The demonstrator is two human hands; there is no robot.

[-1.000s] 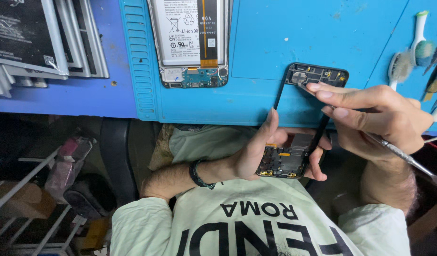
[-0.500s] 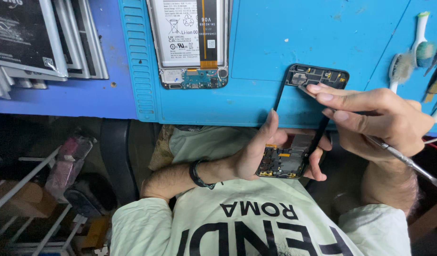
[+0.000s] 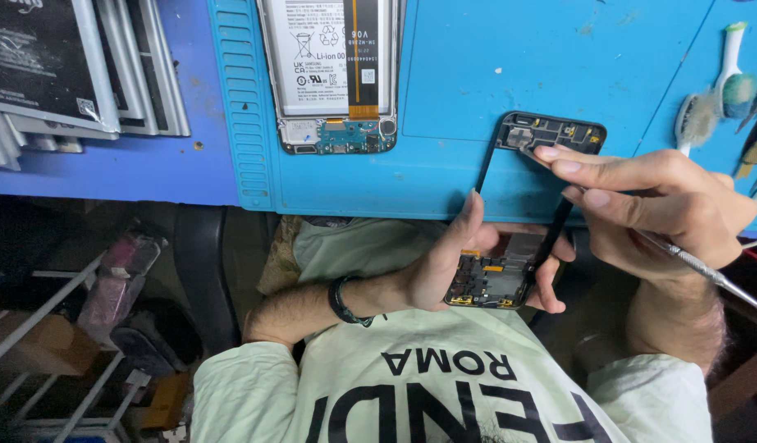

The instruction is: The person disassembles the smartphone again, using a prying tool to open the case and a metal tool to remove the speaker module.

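Down at six o'clock, the left hand (image 3: 444,267) cups the black phone frame (image 3: 518,205) from below, steadying it; the right hand (image 3: 665,209) pinches a thin metal tool (image 3: 698,271), fingertips (image 3: 551,153) pressing the frame's top at two o'clock on the blue mat (image 3: 444,172).

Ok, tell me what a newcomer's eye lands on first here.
First the two hands in the middle: the left hand grips a black phone frame by its lower end, while the right hand works at the frame's top with a thin metal tool. Next, the bright blue work mat above them. An opened phone with its battery showing lies at the mat's top left.
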